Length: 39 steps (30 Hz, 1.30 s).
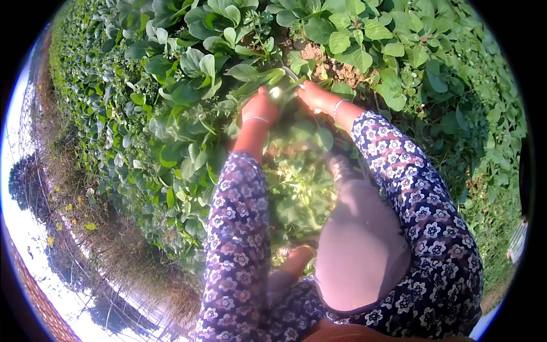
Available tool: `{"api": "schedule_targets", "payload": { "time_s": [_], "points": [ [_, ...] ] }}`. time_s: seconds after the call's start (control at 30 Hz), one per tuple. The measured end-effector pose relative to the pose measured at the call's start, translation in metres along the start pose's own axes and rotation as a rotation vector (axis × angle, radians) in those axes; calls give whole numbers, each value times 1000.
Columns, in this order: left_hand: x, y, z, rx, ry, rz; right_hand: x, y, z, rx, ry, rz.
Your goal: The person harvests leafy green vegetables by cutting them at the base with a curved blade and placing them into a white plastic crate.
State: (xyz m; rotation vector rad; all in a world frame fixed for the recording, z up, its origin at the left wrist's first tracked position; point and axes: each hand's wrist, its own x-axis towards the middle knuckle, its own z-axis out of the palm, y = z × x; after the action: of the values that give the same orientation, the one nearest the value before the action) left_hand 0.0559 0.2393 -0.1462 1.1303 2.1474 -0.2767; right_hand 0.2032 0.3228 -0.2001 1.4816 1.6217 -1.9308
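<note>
My left hand (260,107) is closed around the stems of a leafy green plant (275,77), whose pale stem base (276,92) shows beside the thumb. To its right, my right hand (315,97) grips a hand tool with a narrow, curved metal blade (290,73), which looks like a sickle. The blade reaches up and left towards the stems; the handle is hidden in my fist. Leaves hide the blade's tip, so I cannot tell whether it touches the plant.
Dense broad-leaved greens (188,94) grow ahead and left, with taller leafy plants (359,38) on the right. Bare soil (316,53) shows between them. My bent knee (363,239) is below my right arm. Dry brush (115,243) borders the left side.
</note>
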Motion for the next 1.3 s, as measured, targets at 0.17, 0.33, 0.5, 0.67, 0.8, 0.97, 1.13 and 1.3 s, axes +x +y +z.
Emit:
{"api": "schedule_targets", "payload": {
  "time_s": [0.17, 0.33, 0.5, 0.67, 0.8, 0.97, 1.13, 1.3],
  "points": [
    [-5, 5, -2, -50, 7, -8, 1, -2, -5, 17, -30, 0],
    [-9, 7, 1, -63, 30, -19, 0, -3, -5, 49, -91, 3],
    [-14, 13, 2, -96, 14, -64, -3, 4, -7, 111, -115, -16],
    [-12, 11, 10, -117, 83, -56, 6, 18, 5, 280, -99, -13],
    [-13, 7, 8, -251, 76, -48, -6, 11, 10, 276, -60, -25],
    [-12, 12, 3, -241, 49, -59, -1, 12, 6, 219, -24, -18],
    [-11, 3, 8, -267, 95, -39, -9, 11, 12, 268, -11, 45],
    [-9, 1, 10, -306, 102, -25, -7, 14, 9, 345, -89, 52]
  ]
}}
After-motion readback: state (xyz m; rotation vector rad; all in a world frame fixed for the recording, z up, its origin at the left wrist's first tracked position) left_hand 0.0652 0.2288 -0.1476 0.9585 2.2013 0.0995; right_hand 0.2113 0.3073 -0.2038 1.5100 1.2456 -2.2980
